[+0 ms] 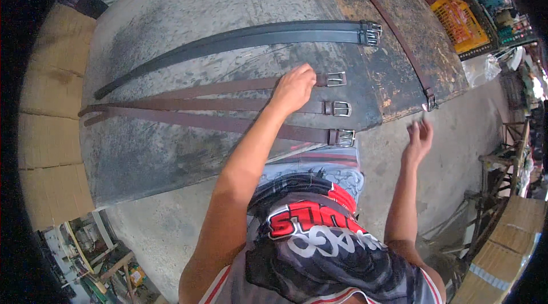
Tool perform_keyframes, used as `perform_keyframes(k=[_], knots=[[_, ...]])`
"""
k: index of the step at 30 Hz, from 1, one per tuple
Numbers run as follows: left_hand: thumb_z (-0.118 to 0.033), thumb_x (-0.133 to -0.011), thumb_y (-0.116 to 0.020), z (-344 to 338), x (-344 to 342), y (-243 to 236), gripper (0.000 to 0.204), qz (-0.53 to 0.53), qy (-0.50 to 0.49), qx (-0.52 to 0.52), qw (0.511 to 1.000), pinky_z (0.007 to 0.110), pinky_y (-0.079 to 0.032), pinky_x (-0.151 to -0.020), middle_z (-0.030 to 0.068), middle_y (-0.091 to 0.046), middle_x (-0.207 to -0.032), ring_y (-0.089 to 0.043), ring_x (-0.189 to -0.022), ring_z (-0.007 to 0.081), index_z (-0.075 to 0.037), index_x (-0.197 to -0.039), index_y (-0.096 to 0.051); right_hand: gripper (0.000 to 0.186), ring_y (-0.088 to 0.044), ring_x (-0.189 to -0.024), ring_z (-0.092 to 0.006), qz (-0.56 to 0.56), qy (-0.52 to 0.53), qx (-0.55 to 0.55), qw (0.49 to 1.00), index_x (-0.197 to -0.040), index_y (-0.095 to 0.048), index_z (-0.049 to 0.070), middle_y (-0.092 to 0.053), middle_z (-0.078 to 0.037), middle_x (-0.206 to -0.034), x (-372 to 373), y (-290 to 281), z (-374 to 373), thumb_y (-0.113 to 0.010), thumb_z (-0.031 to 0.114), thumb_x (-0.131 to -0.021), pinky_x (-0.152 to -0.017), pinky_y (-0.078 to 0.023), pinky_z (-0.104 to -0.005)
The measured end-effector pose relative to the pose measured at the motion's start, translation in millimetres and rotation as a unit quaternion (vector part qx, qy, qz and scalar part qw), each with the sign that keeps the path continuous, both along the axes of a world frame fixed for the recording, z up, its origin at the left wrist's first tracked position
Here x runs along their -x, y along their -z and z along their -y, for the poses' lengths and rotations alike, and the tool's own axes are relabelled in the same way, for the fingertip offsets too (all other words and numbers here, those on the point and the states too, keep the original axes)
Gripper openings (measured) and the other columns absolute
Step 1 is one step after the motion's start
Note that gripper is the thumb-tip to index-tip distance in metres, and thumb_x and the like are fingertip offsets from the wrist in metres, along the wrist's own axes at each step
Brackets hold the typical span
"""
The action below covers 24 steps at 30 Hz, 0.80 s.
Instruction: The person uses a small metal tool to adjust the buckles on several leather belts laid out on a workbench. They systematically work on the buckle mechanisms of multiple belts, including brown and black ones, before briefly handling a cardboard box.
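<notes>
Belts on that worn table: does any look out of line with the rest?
Yes. One brown belt lies alone, slanted along the table's right edge, its buckle hanging at the rim. The others lie side by side, where the left hand rests.

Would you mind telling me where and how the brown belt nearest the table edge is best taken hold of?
Probably at the buckle end of the nearest brown belt. It lies flat and straight, and its metal buckle sits at the table rim, close to the body. Come from above on that near side and pinch the strap just behind the buckle.

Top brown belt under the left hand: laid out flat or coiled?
Flat. The top brown belt runs straight along the worn table, buckle end just past the left hand.
</notes>
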<state>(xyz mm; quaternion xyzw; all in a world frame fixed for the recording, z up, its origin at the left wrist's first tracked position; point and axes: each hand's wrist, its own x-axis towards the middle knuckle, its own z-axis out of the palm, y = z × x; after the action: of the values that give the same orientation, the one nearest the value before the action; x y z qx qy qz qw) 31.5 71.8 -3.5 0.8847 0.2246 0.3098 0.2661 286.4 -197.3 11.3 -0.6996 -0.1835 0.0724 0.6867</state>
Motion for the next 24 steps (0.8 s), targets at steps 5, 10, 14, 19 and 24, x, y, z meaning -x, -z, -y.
perform_keyframes(k=[5, 10, 14, 19, 24], knots=[[-0.007, -0.087, -0.055, -6.2, -2.4, -1.7, 0.006, -0.029, -0.048, 0.038, 0.998, 0.048, -0.046, -0.077, 0.0180, -0.057, -0.092, -0.057, -0.089, 0.0398, -0.002, -0.089, -0.054, 0.022, -0.060, -0.089, -0.0126, 0.023, -0.183, -0.056, 0.981, -0.110, -0.061, 0.000, -0.063, -0.006, -0.099, 75.1, -23.8, -119.8, -0.063, 0.004, -0.089, -0.080, -0.048, -0.0251], [-0.006, -0.088, -0.054, -7.3, -4.6, -1.1, 0.006, -0.012, -0.041, 0.051, 0.998, 0.049, -0.046, -0.076, 0.0187, -0.059, -0.089, -0.058, -0.089, 0.0409, -0.002, -0.091, -0.053, 0.009, -0.050, -0.072, -0.0034, 0.015, -0.246, -0.056, 0.967, -0.093, -0.065, 0.003, -0.059, 0.004, -0.079, 96.8, 17.4, -180.5, -0.068, 0.003, -0.084, -0.062, -0.040, -0.0195], [-0.007, -0.088, -0.054, -8.2, -5.1, 0.3, 0.007, 0.004, -0.059, 0.080, 0.995, 0.049, -0.046, -0.076, 0.0191, -0.061, -0.089, -0.059, -0.088, 0.0413, -0.001, -0.093, -0.053, 0.006, -0.056, -0.073, -0.0070, 0.012, -0.287, 0.018, 0.958, -0.088, -0.065, 0.002, -0.063, 0.001, -0.079, 99.4, 17.4, -176.2, -0.068, 0.003, -0.083, -0.067, -0.045, -0.0228], [-0.008, -0.089, -0.055, -9.1, -4.5, -1.2, 0.008, 0.006, -0.056, 0.101, 0.993, 0.049, -0.046, -0.076, 0.0197, -0.061, -0.091, -0.059, -0.089, 0.0412, -0.001, -0.093, -0.053, 0.010, -0.065, -0.079, -0.0153, 0.126, -0.305, 0.081, 0.941, -0.082, -0.066, 0.001, -0.070, -0.008, -0.083, 100.9, 21.1, -175.6, -0.068, 0.009, -0.077, -0.075, -0.051, -0.0294], [-0.009, -0.089, -0.055, -9.6, -5.0, 0.5, 0.009, 0.009, -0.056, 0.107, 0.993, 0.049, -0.046, -0.075, 0.0201, -0.061, -0.091, -0.059, -0.089, 0.0415, -0.001, -0.094, -0.053, 0.012, -0.067, -0.078, -0.0186, 0.155, -0.299, 0.115, 0.935, -0.081, -0.066, 0.001, -0.070, -0.011, -0.082, 101.7, 16.9, -176.2, -0.069, 0.011, -0.075, -0.074, -0.051, -0.0307]])
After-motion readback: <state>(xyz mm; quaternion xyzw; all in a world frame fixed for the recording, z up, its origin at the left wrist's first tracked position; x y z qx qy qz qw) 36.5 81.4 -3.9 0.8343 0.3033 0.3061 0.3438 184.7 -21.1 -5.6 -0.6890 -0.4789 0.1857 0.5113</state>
